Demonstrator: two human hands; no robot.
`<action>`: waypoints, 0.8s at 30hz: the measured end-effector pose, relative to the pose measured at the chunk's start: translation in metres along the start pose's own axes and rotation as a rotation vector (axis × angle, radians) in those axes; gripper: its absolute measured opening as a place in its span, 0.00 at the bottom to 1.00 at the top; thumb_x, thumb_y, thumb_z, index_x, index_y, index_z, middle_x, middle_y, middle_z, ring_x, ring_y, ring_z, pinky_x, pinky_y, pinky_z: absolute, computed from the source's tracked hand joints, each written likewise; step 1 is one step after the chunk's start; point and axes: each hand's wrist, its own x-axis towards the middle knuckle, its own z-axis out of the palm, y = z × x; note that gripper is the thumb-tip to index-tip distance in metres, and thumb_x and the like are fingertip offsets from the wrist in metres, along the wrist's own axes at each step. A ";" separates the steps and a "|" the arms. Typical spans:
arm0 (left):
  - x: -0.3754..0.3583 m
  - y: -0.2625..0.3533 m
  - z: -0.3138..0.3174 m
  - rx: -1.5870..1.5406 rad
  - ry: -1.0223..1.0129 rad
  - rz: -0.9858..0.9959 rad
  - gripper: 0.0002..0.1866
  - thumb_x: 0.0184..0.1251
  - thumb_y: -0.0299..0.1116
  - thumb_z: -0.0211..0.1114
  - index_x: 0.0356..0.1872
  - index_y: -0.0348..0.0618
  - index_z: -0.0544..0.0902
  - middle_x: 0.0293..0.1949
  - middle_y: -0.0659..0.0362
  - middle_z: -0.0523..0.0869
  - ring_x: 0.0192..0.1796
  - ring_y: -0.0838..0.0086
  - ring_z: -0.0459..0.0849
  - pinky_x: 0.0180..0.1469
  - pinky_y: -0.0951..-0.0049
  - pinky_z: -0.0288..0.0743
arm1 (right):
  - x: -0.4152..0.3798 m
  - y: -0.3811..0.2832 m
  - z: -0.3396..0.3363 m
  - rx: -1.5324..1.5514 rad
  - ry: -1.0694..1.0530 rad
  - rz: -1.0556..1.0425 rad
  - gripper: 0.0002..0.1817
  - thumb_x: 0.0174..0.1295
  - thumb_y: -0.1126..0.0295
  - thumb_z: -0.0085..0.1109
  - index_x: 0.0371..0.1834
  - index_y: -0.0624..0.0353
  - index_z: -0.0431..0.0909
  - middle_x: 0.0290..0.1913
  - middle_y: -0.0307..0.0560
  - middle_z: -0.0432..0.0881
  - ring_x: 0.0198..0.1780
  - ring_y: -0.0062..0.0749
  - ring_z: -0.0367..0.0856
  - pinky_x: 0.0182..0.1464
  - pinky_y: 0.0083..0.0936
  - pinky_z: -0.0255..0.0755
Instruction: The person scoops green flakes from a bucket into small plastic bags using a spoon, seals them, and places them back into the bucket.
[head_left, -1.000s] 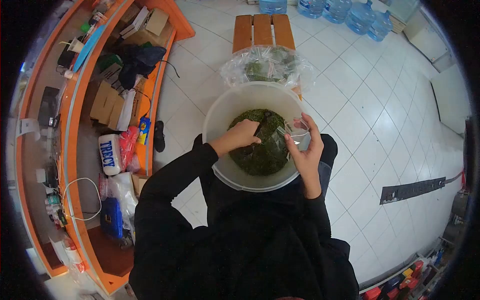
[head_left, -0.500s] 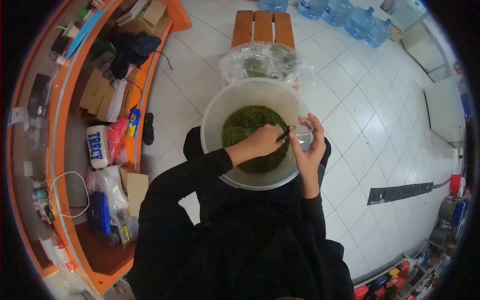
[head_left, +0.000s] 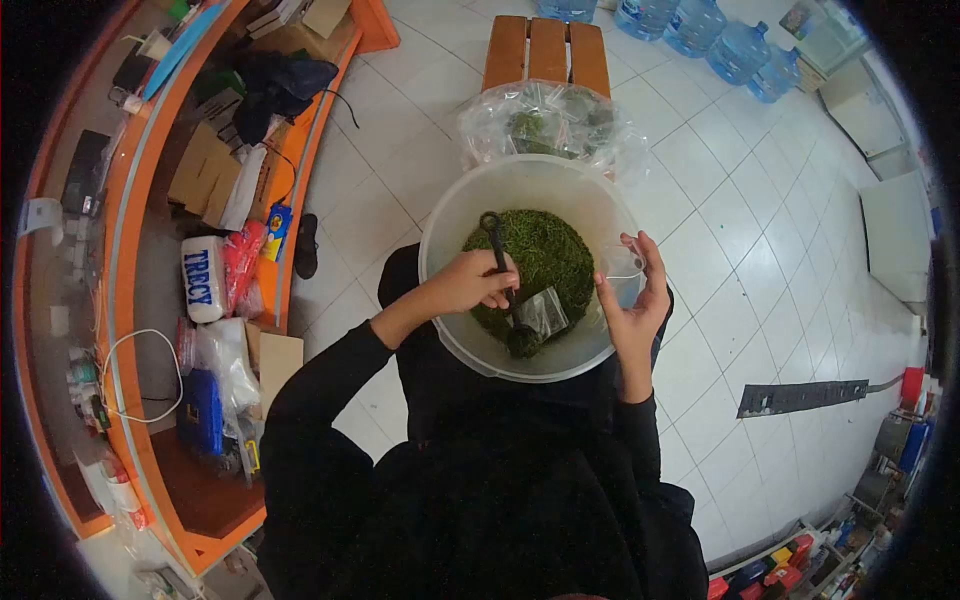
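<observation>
A large translucent tub [head_left: 455, 325] sits between the knees, with green dried herb [head_left: 545, 250] in its bottom. My left hand [head_left: 480, 281] grips a black scoop [head_left: 496, 240] whose bowl end rests low in the tub, loaded with herb. Beside the scoop a small clear plastic bag [head_left: 541, 312] lies on the herb. Over the tub's right rim, my right hand [head_left: 634, 300] has its thumb and fingers apart around a small clear bag [head_left: 622, 268], which it holds at the edges.
Beyond the tub a wooden bench [head_left: 548, 55] carries a big clear bag [head_left: 500, 125] of small packets. Orange shelving [head_left: 130, 270] full of goods stands at left. Water bottles [head_left: 738, 50] line the far floor. A black strip [head_left: 805, 397] lies on the right floor.
My left hand has moved left, away from my right hand, and the scoop now points down into the herb. A small bag now shows on the herb. The view has shifted slightly.
</observation>
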 end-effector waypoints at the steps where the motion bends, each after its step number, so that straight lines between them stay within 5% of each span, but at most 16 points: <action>1: -0.004 0.002 -0.004 -0.040 0.010 -0.032 0.11 0.65 0.37 0.49 0.35 0.39 0.73 0.32 0.62 0.77 0.30 0.78 0.80 0.33 0.79 0.75 | 0.001 -0.003 0.000 0.007 -0.006 0.007 0.33 0.41 0.74 0.66 0.54 0.65 0.63 0.46 0.54 0.74 0.49 0.37 0.73 0.53 0.28 0.63; 14: -0.032 0.007 -0.022 -0.236 0.285 0.253 0.10 0.65 0.36 0.50 0.32 0.39 0.72 0.29 0.61 0.76 0.28 0.78 0.81 0.30 0.82 0.75 | 0.004 -0.010 -0.001 -0.110 -0.038 -0.068 0.30 0.36 0.75 0.68 0.48 0.62 0.69 0.47 0.52 0.73 0.49 0.41 0.72 0.50 0.29 0.65; 20: -0.049 -0.001 -0.020 -0.363 0.297 0.201 0.11 0.64 0.36 0.51 0.32 0.38 0.72 0.29 0.59 0.76 0.29 0.75 0.81 0.32 0.78 0.77 | 0.003 -0.011 0.000 -0.139 -0.045 -0.077 0.31 0.35 0.75 0.68 0.49 0.61 0.68 0.47 0.52 0.73 0.49 0.42 0.72 0.50 0.30 0.65; 24: -0.057 0.000 -0.014 -0.461 0.567 0.213 0.10 0.61 0.36 0.54 0.31 0.38 0.73 0.28 0.59 0.77 0.28 0.74 0.80 0.33 0.76 0.77 | 0.000 -0.018 -0.002 -0.098 -0.120 0.022 0.30 0.38 0.72 0.67 0.50 0.59 0.68 0.47 0.52 0.73 0.50 0.40 0.72 0.51 0.29 0.65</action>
